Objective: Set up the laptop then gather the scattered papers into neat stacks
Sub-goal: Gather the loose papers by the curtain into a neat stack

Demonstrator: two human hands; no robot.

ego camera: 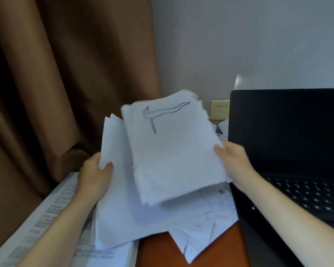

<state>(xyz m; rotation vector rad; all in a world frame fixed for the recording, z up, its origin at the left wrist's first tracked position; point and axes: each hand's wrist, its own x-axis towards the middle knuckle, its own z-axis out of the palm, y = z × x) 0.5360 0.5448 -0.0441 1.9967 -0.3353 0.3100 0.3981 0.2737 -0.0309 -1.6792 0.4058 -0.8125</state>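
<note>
Fingers [219, 149] of left hand [93, 176] and right hand [237, 160] pinch papers [174, 151]

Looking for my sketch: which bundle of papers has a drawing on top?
The stack in the right hand; the sheets in the left hand look blank.

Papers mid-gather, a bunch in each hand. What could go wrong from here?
1. The ragged stack is pinched only at its right edge by the right hand; sheets may slip out.
2. The large sheets in the left hand are held at one edge and may sag or crease.
</note>
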